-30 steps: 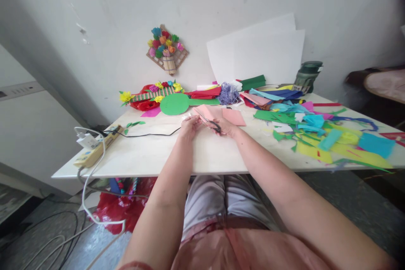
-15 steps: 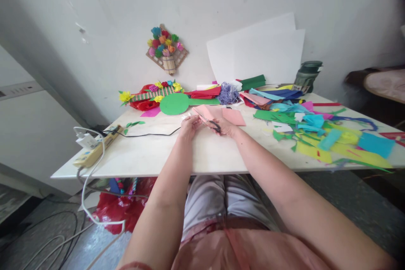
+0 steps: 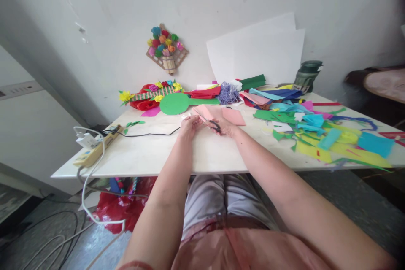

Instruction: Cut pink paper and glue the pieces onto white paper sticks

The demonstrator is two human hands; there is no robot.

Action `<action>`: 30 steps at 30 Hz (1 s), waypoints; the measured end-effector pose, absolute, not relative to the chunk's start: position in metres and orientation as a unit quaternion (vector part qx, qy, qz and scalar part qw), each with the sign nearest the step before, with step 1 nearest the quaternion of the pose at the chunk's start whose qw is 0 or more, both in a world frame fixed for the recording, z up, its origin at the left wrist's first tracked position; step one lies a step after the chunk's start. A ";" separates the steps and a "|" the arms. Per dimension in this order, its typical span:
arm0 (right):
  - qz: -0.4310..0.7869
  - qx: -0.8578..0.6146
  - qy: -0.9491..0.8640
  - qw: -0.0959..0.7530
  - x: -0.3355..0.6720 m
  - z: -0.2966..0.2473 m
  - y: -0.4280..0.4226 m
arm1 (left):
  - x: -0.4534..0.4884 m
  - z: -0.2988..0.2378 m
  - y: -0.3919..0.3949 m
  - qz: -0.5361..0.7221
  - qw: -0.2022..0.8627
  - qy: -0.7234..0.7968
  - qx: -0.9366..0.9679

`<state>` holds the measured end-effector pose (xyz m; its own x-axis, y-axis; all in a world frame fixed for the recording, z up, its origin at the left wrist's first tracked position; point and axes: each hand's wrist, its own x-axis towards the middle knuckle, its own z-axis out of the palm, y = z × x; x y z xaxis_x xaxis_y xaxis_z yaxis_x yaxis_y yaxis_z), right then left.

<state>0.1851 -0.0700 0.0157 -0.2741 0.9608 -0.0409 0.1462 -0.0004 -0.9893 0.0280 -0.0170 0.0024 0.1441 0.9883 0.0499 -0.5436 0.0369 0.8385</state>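
Observation:
My left hand (image 3: 189, 125) pinches the near edge of a pink paper piece (image 3: 205, 112) over the white table (image 3: 152, 152). Close beside it, my right hand (image 3: 226, 127) grips black-handled scissors (image 3: 215, 125) whose blades point left into that paper. A second pink sheet (image 3: 233, 116) lies flat just behind my right hand. Both hands are closed and nearly touch each other at the table's middle.
Coloured paper scraps (image 3: 319, 133) cover the table's right half. A green paper shape (image 3: 175, 103), paper flowers (image 3: 148, 95), purple yarn (image 3: 228, 93) and white sheets (image 3: 259, 52) sit at the back. A power strip (image 3: 96, 149) with cables lies at the left edge; a dark jar (image 3: 307, 76) stands back right.

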 end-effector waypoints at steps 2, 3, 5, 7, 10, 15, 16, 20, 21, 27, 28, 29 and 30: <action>0.534 -0.467 -0.592 0.381 0.186 0.014 -0.069 | 0.028 0.002 -0.017 0.582 0.658 0.293 0.378; 0.536 -0.466 -0.592 0.381 0.186 0.013 -0.067 | 0.028 0.002 -0.017 0.582 0.658 0.292 0.378; 0.539 -0.465 -0.592 0.378 0.187 0.010 -0.064 | 0.028 0.002 -0.017 0.584 0.657 0.291 0.378; 0.541 -0.465 -0.592 0.373 0.188 0.006 -0.060 | 0.028 0.002 -0.017 0.584 0.657 0.292 0.377; 0.540 -0.467 -0.593 0.373 0.189 0.003 -0.056 | 0.029 0.002 -0.016 0.584 0.656 0.297 0.374; 0.537 -0.473 -0.591 0.372 0.188 0.004 -0.058 | 0.029 0.001 -0.016 0.584 0.655 0.301 0.374; 0.535 -0.475 -0.592 0.371 0.188 0.005 -0.059 | 0.029 0.001 -0.016 0.584 0.655 0.302 0.373; 0.530 -0.477 -0.592 0.376 0.187 0.010 -0.065 | 0.029 0.002 -0.017 0.585 0.654 0.308 0.367; 0.531 -0.475 -0.591 0.377 0.186 0.011 -0.067 | 0.029 0.003 -0.018 0.585 0.654 0.309 0.368; 0.535 -0.470 -0.591 0.380 0.186 0.013 -0.068 | 0.029 0.003 -0.018 0.586 0.649 0.311 0.373; 0.538 -0.468 -0.590 0.380 0.186 0.013 -0.068 | 0.029 0.003 -0.018 0.584 0.649 0.311 0.375; 0.539 -0.466 -0.590 0.380 0.186 0.013 -0.068 | 0.029 0.003 -0.018 0.584 0.649 0.311 0.376; 0.540 -0.464 -0.591 0.379 0.186 0.013 -0.068 | 0.029 0.003 -0.018 0.584 0.649 0.310 0.377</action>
<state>0.1860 -0.0678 0.0126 -0.2806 0.9583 -0.0536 0.1388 -0.0147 -0.9902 0.0290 -0.0184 0.0032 0.1265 0.9913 0.0375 -0.5246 0.0348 0.8506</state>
